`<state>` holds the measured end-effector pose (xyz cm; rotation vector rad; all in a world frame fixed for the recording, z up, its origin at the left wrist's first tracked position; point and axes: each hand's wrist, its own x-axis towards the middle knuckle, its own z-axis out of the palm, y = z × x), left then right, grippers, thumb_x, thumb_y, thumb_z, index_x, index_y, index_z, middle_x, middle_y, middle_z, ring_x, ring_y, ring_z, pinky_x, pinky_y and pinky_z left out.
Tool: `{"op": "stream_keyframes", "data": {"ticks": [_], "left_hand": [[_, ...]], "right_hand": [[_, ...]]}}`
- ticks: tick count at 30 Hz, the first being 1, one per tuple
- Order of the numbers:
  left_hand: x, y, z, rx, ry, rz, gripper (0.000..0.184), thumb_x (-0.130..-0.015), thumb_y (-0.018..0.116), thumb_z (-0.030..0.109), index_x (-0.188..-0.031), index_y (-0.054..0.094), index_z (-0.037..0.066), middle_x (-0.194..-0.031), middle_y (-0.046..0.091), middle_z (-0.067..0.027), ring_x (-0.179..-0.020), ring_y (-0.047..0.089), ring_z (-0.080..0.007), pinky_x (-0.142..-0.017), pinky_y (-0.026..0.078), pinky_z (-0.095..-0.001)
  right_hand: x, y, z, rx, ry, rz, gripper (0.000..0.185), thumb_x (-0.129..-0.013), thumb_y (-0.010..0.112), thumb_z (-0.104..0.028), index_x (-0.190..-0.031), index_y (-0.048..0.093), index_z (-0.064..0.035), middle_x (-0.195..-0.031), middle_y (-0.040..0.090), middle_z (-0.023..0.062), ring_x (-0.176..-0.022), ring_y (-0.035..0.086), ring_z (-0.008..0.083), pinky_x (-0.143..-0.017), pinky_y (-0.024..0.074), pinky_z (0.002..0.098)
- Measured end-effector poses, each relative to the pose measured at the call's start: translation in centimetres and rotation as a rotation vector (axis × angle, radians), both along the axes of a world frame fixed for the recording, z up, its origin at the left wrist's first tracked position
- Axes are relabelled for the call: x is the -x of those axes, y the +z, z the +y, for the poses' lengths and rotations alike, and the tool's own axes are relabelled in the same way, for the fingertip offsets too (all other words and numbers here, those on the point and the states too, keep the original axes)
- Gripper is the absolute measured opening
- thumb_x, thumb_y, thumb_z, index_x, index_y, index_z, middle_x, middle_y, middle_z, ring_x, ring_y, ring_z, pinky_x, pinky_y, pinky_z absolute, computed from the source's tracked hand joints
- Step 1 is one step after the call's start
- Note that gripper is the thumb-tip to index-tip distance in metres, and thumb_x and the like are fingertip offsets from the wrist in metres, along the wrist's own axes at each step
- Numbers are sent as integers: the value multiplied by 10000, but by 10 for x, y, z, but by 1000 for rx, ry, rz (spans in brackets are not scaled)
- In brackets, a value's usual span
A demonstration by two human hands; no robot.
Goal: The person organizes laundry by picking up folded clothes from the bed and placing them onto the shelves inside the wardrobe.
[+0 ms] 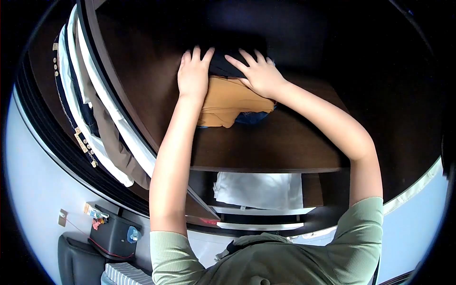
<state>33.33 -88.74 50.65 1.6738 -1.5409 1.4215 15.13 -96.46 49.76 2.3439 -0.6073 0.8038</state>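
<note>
"Where are the hands?"

"Both reach forward over a dark brown shelf (pixel 266 152), palms down on a small stack of clothes; the left hand (pixel 193 73) lies along the left side of the stack, and the right hand (pixel 262 77) lies over its upper right part."

"And the fingers?"

"On the left hand they are slightly parted and point away from the person, the innermost at the edge of the black cloth (pixel 224 65); on the right hand they are spread wide, angled up and to the left across the black cloth; I cannot tell whether either hand grips any fabric."

"What makes up the stack?"

"The black cloth is at the far end, between the hands; the orange cloth (pixel 227 100) is nearer the person, its front edge uneven; some blue cloth (pixel 256 117) shows beneath the orange one, at the front and right; the stack rests on the shelf, its far end lost in shadow."

"What else is around?"

"White cloth (pixel 259 190) lies in a compartment below the shelf; hanging clothes (pixel 107 128), white, brown and dark, fill the left side, beyond an upright panel; at lower left are a black chair (pixel 80 261), a black box (pixel 114 237) and a wall outlet (pixel 62 217); the person wears a green top (pixel 280 261) with short sleeves."
</note>
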Motion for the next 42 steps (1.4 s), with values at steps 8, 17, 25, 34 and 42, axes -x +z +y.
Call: {"op": "stream_keyframes", "data": {"ticks": [8, 17, 25, 34, 42], "left_hand": [[7, -8, 7, -30, -23, 50, 605, -748, 566, 96, -1304, 353, 200, -1295, 379, -149, -1193, 361, -322, -993, 325, -374], [39, -32, 53, -172, -321, 247, 597, -719, 623, 229, -1259, 404, 99, -1293, 361, -188, -1185, 355, -356, -985, 313, -415], [71, -45, 127, -332, -475, 350, 395, -794, 588, 210, -1171, 502, 129, -1198, 484, -97, -1095, 475, -276, -890, 410, -353], [69, -77, 177, -162, -885, 638, 286, -748, 593, 8, -1029, 569, 61, -993, 593, -89, -886, 584, -234, -761, 456, -276], [84, -117, 198, -12, -1117, 695, 266, -687, 559, -48, -932, 587, 50, -951, 604, -80, -877, 564, -254, -776, 430, -318]], "right_hand": [[46, -13, 18, -132, -84, 33, 624, -842, 429, -136, -1382, 161, -297, -1392, 195, 231, -1066, 462, 469, -743, 519, 422], [72, -18, 54, -368, -114, -13, 508, -851, 447, -218, -1335, 292, -243, -1326, 339, 214, -948, 568, 373, -760, 501, 409], [62, -21, 130, -541, 119, -237, 307, -830, 524, -165, -1133, 546, -126, -1147, 544, 129, -973, 572, 281, -798, 486, 352], [72, -59, 218, -813, 346, -680, 296, -822, 542, -137, -1115, 563, -111, -1083, 588, 94, -983, 567, 228, -815, 461, 343], [99, -91, 260, -905, 328, -884, 296, -829, 526, -110, -1121, 559, -73, -1107, 574, 89, -1018, 542, 194, -888, 413, 312]]}}
